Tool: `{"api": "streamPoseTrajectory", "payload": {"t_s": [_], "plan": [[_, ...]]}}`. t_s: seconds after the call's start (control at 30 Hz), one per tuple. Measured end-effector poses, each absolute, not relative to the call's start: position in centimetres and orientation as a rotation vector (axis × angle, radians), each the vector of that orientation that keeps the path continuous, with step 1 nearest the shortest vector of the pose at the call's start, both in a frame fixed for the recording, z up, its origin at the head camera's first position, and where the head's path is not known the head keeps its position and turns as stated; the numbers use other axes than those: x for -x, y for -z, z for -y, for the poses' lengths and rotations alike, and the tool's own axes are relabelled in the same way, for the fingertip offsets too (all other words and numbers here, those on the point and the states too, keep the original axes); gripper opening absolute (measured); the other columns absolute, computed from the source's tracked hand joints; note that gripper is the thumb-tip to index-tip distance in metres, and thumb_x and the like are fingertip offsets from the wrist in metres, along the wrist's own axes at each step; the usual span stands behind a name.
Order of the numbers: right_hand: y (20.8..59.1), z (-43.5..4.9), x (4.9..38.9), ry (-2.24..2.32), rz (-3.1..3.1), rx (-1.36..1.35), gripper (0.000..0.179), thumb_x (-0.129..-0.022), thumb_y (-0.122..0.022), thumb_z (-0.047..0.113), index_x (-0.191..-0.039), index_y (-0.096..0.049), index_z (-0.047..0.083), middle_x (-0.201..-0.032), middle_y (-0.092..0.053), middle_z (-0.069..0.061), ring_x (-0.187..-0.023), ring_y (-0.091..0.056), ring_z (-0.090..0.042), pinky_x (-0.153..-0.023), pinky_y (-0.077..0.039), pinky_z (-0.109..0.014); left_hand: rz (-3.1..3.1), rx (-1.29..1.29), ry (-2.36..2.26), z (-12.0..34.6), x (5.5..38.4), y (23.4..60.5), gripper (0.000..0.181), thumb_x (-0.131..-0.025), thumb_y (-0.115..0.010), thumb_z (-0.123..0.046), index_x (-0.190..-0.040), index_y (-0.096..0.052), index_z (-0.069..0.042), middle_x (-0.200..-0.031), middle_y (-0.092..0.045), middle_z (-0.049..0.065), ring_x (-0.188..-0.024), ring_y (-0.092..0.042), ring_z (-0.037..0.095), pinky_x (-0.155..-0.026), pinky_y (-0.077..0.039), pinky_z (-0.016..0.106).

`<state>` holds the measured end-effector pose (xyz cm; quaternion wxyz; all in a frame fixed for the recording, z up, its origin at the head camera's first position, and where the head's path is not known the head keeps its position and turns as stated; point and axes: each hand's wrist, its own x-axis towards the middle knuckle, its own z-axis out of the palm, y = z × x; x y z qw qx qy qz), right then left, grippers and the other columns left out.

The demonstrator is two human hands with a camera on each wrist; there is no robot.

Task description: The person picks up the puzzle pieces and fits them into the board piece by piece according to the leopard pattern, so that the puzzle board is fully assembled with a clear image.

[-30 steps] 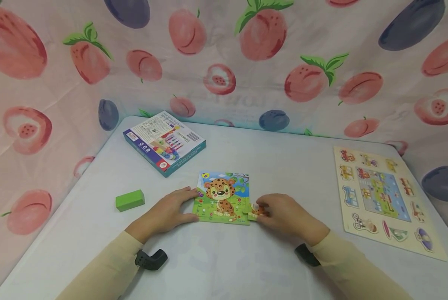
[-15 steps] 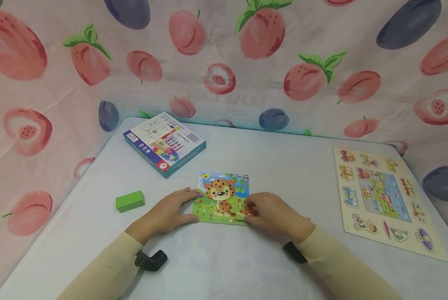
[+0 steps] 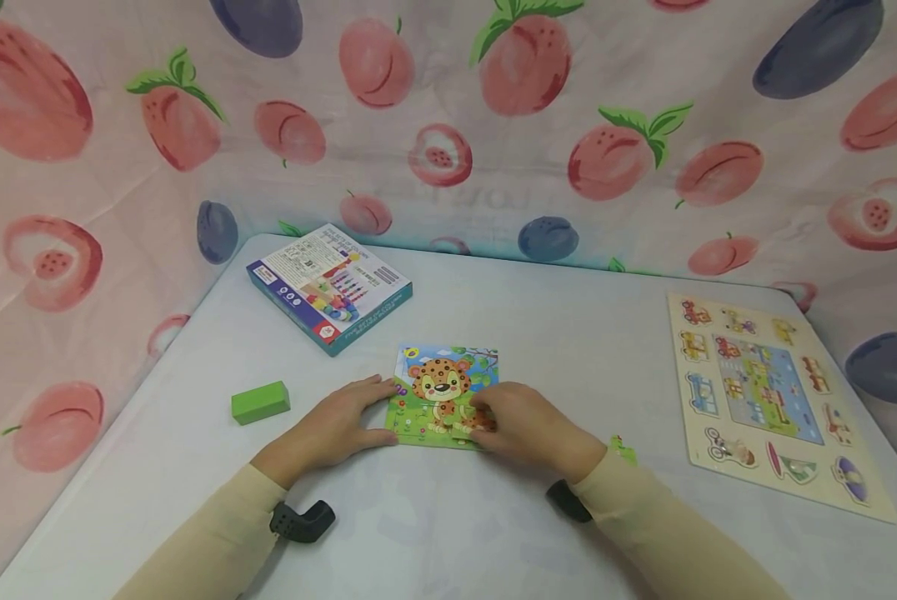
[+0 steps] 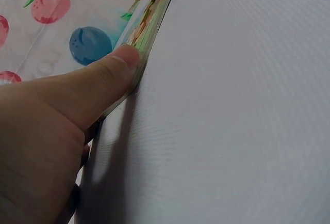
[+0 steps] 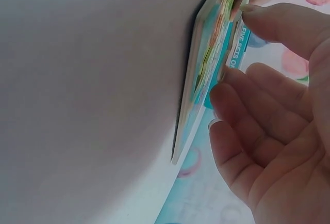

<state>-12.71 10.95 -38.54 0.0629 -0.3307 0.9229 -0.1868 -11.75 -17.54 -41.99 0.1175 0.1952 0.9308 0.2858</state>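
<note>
A square jigsaw puzzle (image 3: 429, 367) with a cartoon leopard cub on grass lies flat on the table in the head view. My left hand (image 3: 336, 421) rests at its left side, thumb and forefinger extended onto the edge; the left wrist view has the thumb (image 4: 111, 69) pressing on the board's rim. Between thumb and fingertips, my right hand (image 3: 534, 425) pinches a puzzle piece (image 3: 463, 425) printed with spotted fur and grass, over the puzzle's lower right part. From the right wrist, this thin piece (image 5: 237, 33) stands apart above the board (image 5: 206, 59), partly hidden by fingers.
A green puzzle piece (image 3: 623, 450) shows beside the right sleeve, partly covered by it. Left of the puzzle lies a green block (image 3: 260, 402). A flat box (image 3: 332, 287) is at the back left, and a wooden vehicle puzzle board (image 3: 774, 400) lies to the right.
My right hand has brought its pinched piece leftward, from the puzzle's right edge to over its lower right part. The green piece by the sleeve has come into view. My left hand has stayed put.
</note>
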Motion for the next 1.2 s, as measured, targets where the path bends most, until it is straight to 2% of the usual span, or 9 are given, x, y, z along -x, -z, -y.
{"api": "streamPoseTrajectory", "payload": {"t_s": [0.2, 0.33, 0.63, 0.9, 1.2], "plan": [[38.8, -10.4, 13.0, 0.593, -2.792, 1.045, 0.017, -0.083, -0.076, 0.014, -0.092, -0.065, 0.005, -0.075, -0.051, 0.005, -0.071, -0.046, -0.013, -0.064, -0.042, -0.028, -2.725, -0.568, -0.832, 17.5, 11.7, 42.0, 0.067, -0.088, -0.078, -0.036, -0.145, -0.053, -0.009, -0.152, -0.045, 0.012, -0.144, -0.034, 0.034, -0.116, -0.031, 0.053], [38.9, -10.0, 13.1, 0.598, -2.786, 1.05, 0.017, -0.082, -0.076, 0.015, -0.092, -0.065, 0.006, -0.074, -0.051, 0.005, -0.069, -0.045, -0.012, -0.062, -0.04, -0.026, -2.725, -0.566, -0.827, 17.5, 11.7, 41.9, 0.067, -0.088, -0.078, -0.036, -0.145, -0.053, -0.01, -0.153, -0.045, 0.012, -0.144, -0.034, 0.034, -0.116, -0.031, 0.054], [39.0, -9.0, 13.1, 0.591, -2.769, 1.021, 0.022, -0.084, -0.076, 0.016, -0.099, -0.067, 0.003, -0.084, -0.059, 0.003, -0.077, -0.052, -0.015, -0.072, -0.05, -0.032, -2.729, -0.569, -0.82, 17.5, 11.8, 42.0, 0.068, -0.088, -0.078, -0.036, -0.145, -0.053, -0.009, -0.153, -0.045, 0.012, -0.144, -0.034, 0.034, -0.116, -0.032, 0.053], [39.1, -8.6, 13.1, 0.583, -2.778, 1.052, 0.021, -0.085, -0.076, 0.017, -0.098, -0.065, 0.005, -0.079, -0.054, 0.004, -0.074, -0.049, -0.015, -0.066, -0.045, -0.03, -2.729, -0.581, -0.816, 17.5, 11.8, 42.0, 0.067, -0.089, -0.077, -0.037, -0.145, -0.053, -0.009, -0.153, -0.045, 0.012, -0.144, -0.034, 0.034, -0.116, -0.031, 0.053], [38.9, -8.1, 13.2, 0.561, -2.775, 1.018, 0.02, -0.086, -0.075, 0.018, -0.097, -0.065, 0.005, -0.081, -0.057, 0.003, -0.076, -0.052, -0.016, -0.07, -0.049, -0.032, -2.718, -0.573, -0.826, 17.5, 11.8, 41.9, 0.067, -0.089, -0.077, -0.037, -0.145, -0.053, -0.009, -0.153, -0.044, 0.012, -0.144, -0.033, 0.034, -0.116, -0.031, 0.054]]}}
